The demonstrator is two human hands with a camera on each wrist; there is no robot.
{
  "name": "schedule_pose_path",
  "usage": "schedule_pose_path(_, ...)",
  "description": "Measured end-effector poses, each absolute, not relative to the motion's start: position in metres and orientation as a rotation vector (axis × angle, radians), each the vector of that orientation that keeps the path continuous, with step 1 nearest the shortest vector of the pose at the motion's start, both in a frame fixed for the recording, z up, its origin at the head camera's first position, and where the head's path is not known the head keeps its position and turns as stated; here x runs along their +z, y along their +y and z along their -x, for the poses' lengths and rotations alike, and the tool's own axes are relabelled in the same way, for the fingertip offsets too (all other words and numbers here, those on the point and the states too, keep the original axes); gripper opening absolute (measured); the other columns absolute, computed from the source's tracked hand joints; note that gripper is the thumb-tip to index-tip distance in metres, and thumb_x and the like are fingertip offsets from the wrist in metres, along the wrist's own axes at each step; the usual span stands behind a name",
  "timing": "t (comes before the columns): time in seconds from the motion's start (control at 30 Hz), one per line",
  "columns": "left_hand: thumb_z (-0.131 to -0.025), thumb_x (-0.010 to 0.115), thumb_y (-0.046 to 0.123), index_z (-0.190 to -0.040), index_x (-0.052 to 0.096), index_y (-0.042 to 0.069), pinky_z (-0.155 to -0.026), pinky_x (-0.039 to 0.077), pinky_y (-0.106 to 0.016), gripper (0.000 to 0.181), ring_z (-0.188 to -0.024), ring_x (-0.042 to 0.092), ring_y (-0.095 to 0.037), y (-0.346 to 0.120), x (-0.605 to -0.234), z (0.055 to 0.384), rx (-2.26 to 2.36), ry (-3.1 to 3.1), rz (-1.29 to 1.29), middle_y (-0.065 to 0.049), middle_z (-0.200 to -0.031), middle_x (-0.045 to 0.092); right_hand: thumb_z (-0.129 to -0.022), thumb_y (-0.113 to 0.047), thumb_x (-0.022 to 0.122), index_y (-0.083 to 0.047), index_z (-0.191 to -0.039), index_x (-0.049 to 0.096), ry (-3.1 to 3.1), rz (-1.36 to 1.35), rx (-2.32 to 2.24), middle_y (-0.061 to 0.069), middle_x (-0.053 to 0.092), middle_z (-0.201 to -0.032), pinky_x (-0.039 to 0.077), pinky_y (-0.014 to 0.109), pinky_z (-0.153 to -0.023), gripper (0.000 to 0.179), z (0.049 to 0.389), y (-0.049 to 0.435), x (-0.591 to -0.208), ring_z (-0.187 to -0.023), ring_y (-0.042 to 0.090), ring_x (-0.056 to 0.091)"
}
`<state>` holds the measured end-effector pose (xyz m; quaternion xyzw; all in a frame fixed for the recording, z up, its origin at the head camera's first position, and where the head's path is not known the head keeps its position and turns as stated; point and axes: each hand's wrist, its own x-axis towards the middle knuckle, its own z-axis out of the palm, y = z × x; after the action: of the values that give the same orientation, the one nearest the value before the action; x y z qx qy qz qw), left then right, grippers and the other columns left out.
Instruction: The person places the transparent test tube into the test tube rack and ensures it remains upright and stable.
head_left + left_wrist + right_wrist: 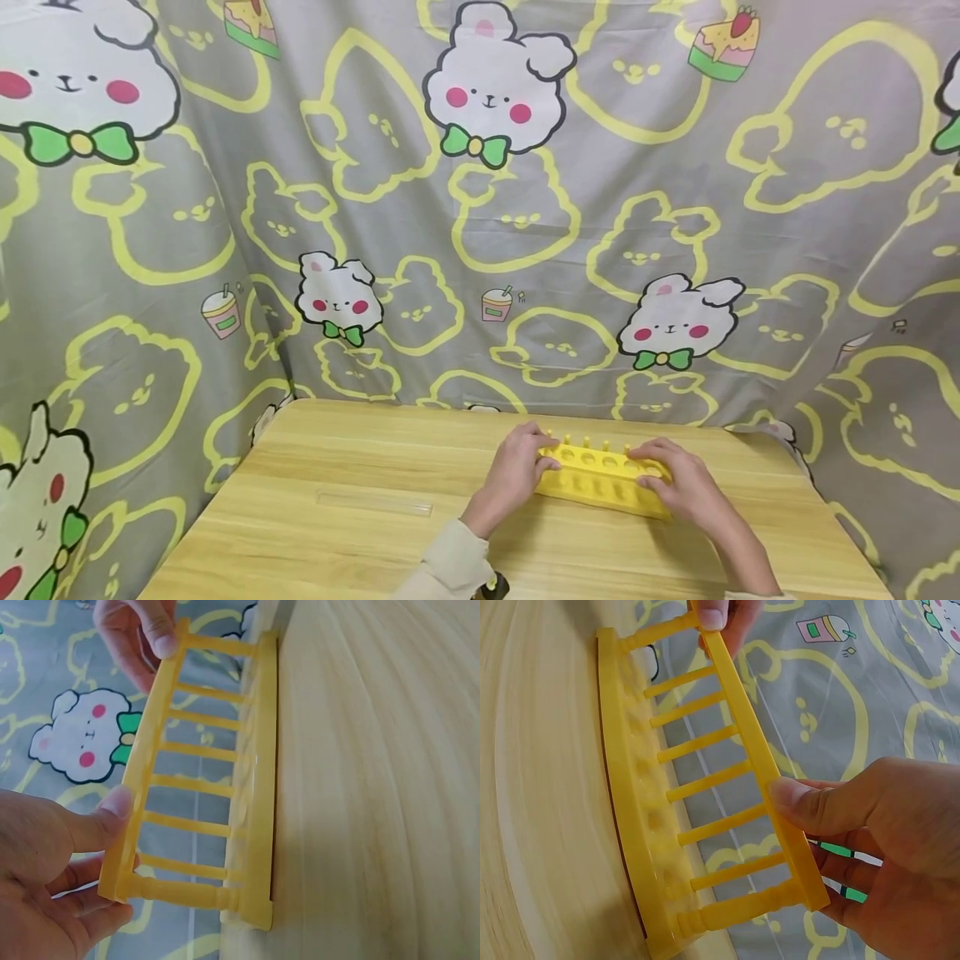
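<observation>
L hand [513,468] + R hand [686,482] pinch yellow rack [600,475] at opp. top ends; rack on/just above counter [352,442], right of clear tube [375,503]. Keep grip even — base level, pressure min.

The rack [600,490] stood on the table [300,550], right of its middle and toward the far edge. The left hand [517,471] held the left end of its upper plate [146,750], the right hand [686,483] the right end. A tube [375,502] lay on the table, left of both hands. The curtain [525,250] hung on 3 sides: behind, left and right.
</observation>
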<state>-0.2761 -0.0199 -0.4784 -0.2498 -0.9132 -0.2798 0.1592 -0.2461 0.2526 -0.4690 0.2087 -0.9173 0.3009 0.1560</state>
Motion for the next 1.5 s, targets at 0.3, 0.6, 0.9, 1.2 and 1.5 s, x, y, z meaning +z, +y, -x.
schedule_pose_path(0.3,-0.085,0.082,0.021,-0.114,0.078,0.006,-0.074,0.052,-0.019,0.033,-0.09,0.059,-0.014,-0.035,-0.482,0.269,-0.806,-2.589,0.693,-0.003,-0.098,0.065,-0.077,0.004,0.085,-0.005,-0.112,0.075,-2.63,-0.609,0.887,0.004,0.07,-0.11,0.054,0.057,-0.092,0.038,0.248,0.238,-0.467,-0.105,0.035,0.067)
schedule_pose_path(0.6,-0.084,0.082,0.02,-0.114,0.078,0.005,-0.073,0.052,-0.019,0.033,-0.091,0.059,-0.015,-0.043,-0.486,0.262,-0.814,-2.572,0.662,-0.003,-0.099,0.065,-0.078,0.003,0.084,-0.008,-0.111,0.076,-2.668,-0.584,0.944,0.001,0.07,-0.111,0.055,0.055,-0.093,0.036,0.247,0.23,-0.469,-0.107,0.034,0.067)
schedule_pose_path(0.9,-0.083,0.082,0.021,-0.114,0.078,0.008,-0.079,0.056,-0.021,0.034,-0.094,0.062,-0.015,-0.056,-0.487,0.253,-0.79,-2.581,0.592,0.0,-0.101,0.066,-0.08,0.002,0.083,-0.009,-0.114,0.075,-2.689,-0.6,0.994,0.0,0.068,-0.113,0.056,0.051,-0.092,0.036,0.246,0.218,-0.471,-0.108,0.033,0.066)
schedule_pose_path(1.2,-0.083,0.082,0.021,-0.115,0.077,0.007,-0.08,0.056,-0.02,0.036,-0.097,0.061,-0.015,-0.066,-0.49,0.251,-0.852,-2.584,0.562,0.001,-0.103,0.065,-0.077,0.004,0.085,-0.009,-0.112,0.076,-2.632,-0.606,0.941,-0.002,0.069,-0.111,0.057,0.05,-0.092,0.038,0.245,0.206,-0.474,-0.105,0.029,0.068)
schedule_pose_path(1.5,-0.083,0.082,0.018,-0.116,0.076,0.006,-0.084,0.057,-0.023,0.036,-0.1,0.063,-0.016,-0.075,-0.491,0.251,-0.885,-2.592,0.553,0.001,-0.106,0.066,-0.078,0.003,0.085,-0.01,-0.112,0.076,-2.608,-0.588,0.939,-0.003,0.068,-0.111,0.056,0.051,-0.093,0.038,0.241,0.195,-0.478,-0.106,0.028,0.067)
